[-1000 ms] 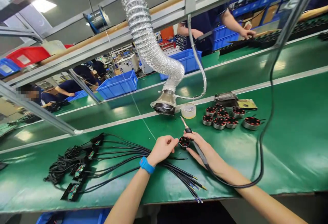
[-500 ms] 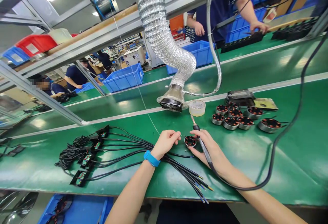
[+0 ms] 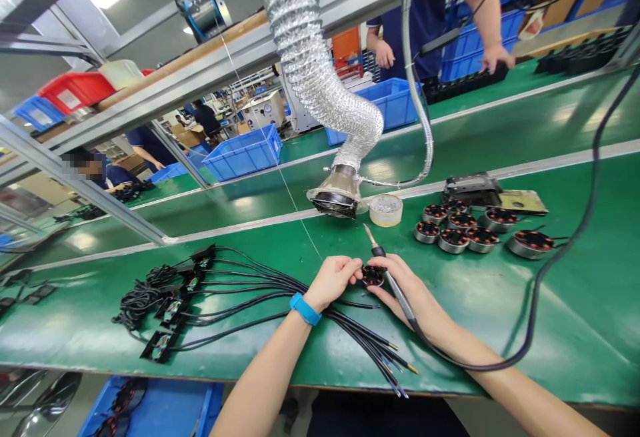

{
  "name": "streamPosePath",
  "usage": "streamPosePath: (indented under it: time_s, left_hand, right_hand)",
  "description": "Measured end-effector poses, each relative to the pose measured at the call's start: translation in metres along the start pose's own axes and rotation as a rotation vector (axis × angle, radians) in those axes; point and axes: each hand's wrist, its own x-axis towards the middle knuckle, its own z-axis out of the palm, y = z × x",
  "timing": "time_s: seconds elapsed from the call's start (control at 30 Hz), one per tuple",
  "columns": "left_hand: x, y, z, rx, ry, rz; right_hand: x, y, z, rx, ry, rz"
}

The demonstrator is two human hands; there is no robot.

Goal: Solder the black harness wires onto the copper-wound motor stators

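My right hand is closed on a soldering iron and also grips a small round motor with copper windings between thumb and fingers. The iron's tip points up and away, apart from the motor. My left hand, with a blue band at the wrist, is pinched at the motor's left edge. A thin solder wire runs down from the spool to this hand; its end is hidden by the fingers. Under my left wrist lie black cables, their stripped ends fanning toward the front edge.
Several motors stand at the right beside a yellow sponge holder. A round tub sits near the fume hood. Cable-fitted circuit boards lie left. The iron's cord loops at right. A co-worker's hand is across the bench.
My left hand has moved right, up to the motor, and the wire from the spool has shifted with it. The iron's tip has swung slightly left, away from the tub.
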Motion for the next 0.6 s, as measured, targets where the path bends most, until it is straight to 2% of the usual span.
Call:
streamPosePath:
  time_s: [0.13,0.23,0.43,0.5,0.6]
  left_hand:
    - [-0.011,0.003,-0.006,0.059,0.023,-0.033]
    - [-0.019,0.004,-0.010,0.063,-0.058,-0.013]
    - [-0.016,0.002,-0.005,-0.209,-0.218,-0.116]
    - [-0.017,0.005,-0.009,-0.185,-0.201,-0.098]
    - [-0.027,0.011,-0.032,0.136,-0.044,0.041]
  right_hand:
    - [0.000,0.000,0.001,-0.004,0.039,-0.007]
    - [0.000,0.003,0.001,0.002,0.036,-0.017]
    - [0.004,0.018,0.008,-0.023,0.131,-0.066]
    - [0.006,0.021,0.012,-0.024,0.171,-0.079]
    - [0.005,0.025,0.016,-0.041,0.228,-0.058]
